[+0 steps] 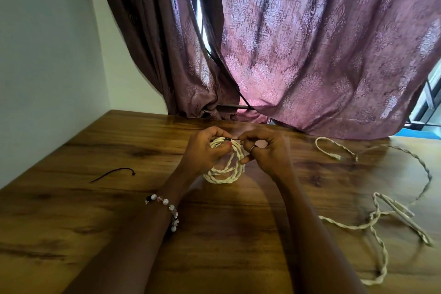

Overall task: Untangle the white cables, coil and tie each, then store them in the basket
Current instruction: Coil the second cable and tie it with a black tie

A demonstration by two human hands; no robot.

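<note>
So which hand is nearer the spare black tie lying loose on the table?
Left. The left hand grips the coiled white cable to the right of the spare black tie; the right hand, pinching another tie's end, sits farther right across the coil.

Both forearms extend forward from the lower edge of the view and converge toward the centre. Left hand (205,150): back of hand toward the camera, fingers curled, thumb and fingertips closed in a grip at the top of the coiled white cable (225,164). A beaded bracelet (167,210) sits on the left forearm. Right hand (265,150): fingers curled inward, thumb and forefinger pinching a thin black tie (235,138) at the coil's upper edge; a ring (252,148) is visible on one finger. The two hands are nearly touching.
</note>
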